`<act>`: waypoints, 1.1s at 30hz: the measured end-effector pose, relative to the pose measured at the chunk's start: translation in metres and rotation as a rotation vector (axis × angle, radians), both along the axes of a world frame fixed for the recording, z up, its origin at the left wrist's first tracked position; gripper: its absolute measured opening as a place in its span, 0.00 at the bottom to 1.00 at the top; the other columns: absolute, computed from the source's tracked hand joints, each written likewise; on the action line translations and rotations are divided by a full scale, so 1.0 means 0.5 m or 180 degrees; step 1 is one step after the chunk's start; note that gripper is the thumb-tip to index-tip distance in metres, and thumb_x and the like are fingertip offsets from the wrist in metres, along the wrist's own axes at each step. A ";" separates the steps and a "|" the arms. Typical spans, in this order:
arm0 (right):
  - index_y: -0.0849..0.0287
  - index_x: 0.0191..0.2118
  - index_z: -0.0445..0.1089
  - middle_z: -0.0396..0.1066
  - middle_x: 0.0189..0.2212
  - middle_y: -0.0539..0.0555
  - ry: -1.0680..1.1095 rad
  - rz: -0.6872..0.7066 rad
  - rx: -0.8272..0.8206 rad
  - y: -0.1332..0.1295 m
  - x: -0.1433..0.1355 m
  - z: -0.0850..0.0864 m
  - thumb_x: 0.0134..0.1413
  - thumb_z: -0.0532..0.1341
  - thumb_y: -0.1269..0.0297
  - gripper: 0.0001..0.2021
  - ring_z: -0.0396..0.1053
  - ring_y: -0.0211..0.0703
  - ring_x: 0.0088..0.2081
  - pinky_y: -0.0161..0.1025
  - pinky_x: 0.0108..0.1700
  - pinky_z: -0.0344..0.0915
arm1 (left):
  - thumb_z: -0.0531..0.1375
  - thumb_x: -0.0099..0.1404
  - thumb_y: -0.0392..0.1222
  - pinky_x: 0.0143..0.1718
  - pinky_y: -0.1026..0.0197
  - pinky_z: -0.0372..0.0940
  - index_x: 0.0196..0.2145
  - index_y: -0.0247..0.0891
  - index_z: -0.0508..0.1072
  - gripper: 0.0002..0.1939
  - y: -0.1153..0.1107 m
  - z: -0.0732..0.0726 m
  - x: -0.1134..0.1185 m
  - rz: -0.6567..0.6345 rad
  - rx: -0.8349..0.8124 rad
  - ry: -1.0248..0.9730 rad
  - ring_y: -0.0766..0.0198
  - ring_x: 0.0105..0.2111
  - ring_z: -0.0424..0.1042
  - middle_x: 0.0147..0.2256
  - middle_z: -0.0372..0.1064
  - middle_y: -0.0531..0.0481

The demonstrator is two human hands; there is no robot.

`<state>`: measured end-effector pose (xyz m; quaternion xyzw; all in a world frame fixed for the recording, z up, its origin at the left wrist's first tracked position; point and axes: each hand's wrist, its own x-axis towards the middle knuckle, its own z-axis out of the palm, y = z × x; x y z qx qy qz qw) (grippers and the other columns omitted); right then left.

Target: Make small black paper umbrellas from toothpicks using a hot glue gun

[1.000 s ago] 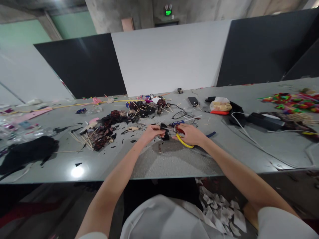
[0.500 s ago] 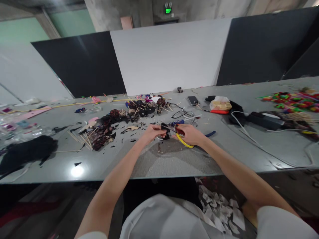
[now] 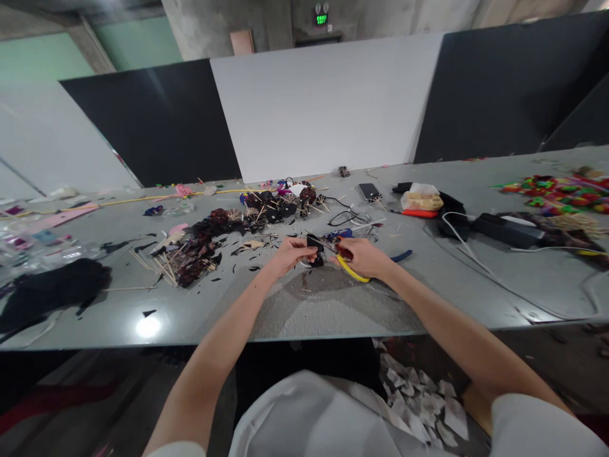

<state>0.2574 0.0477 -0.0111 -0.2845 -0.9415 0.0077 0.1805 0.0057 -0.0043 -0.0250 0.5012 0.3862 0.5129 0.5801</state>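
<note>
My left hand (image 3: 291, 255) pinches a small piece of black fabric (image 3: 314, 241) between thumb and fingertips, just above the table. In my right hand (image 3: 364, 257) is a pair of scissors (image 3: 353, 270) with a yellow handle, its metal blades pointing left at the black piece. The fingers partly hide the handle, and whether the blades are cutting is too small to tell. Black scraps (image 3: 254, 268) lie scattered left of my left hand. Beyond them sits a heap of dark, crumpled fabric balls with thin wooden sticks (image 3: 254, 212).
A bundle of sticks with dark fabric (image 3: 188, 266) and a black cloth (image 3: 54, 292) lie to the left. Farther back is a phone (image 3: 369, 192). A black box-like device (image 3: 509, 231), white cables and colourful pieces (image 3: 552, 190) occupy the right. Upright panels (image 3: 328, 108) close off the back.
Almost nothing differs. Both hands stay in place, with only a slight shift of the black fabric and scissors.
</note>
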 end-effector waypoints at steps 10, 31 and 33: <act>0.57 0.35 0.71 0.77 0.33 0.59 -0.0026 -0.0045 0.0016 0.000 0.000 -0.001 0.70 0.57 0.50 0.17 0.72 0.48 0.36 0.41 0.41 0.61 | 0.78 0.48 0.46 0.29 0.62 0.65 0.21 0.34 0.78 0.16 -0.004 0.007 -0.003 -0.0080 -0.0110 0.0002 0.66 0.23 0.72 0.23 0.75 0.47; 0.56 0.33 0.70 0.76 0.33 0.59 -0.0158 -0.0002 -0.0018 0.002 0.007 0.008 0.68 0.58 0.49 0.17 0.72 0.50 0.36 0.42 0.41 0.62 | 0.78 0.48 0.47 0.29 0.62 0.65 0.23 0.32 0.79 0.17 -0.001 0.001 -0.021 -0.0270 -0.0149 0.0120 0.68 0.22 0.70 0.23 0.75 0.47; 0.56 0.34 0.70 0.76 0.33 0.59 -0.0178 -0.0022 -0.0011 0.003 0.007 0.007 0.68 0.58 0.49 0.17 0.72 0.50 0.36 0.42 0.40 0.62 | 0.78 0.49 0.46 0.30 0.62 0.65 0.23 0.32 0.79 0.16 0.000 -0.001 -0.023 -0.0288 -0.0139 0.0102 0.68 0.22 0.70 0.23 0.74 0.47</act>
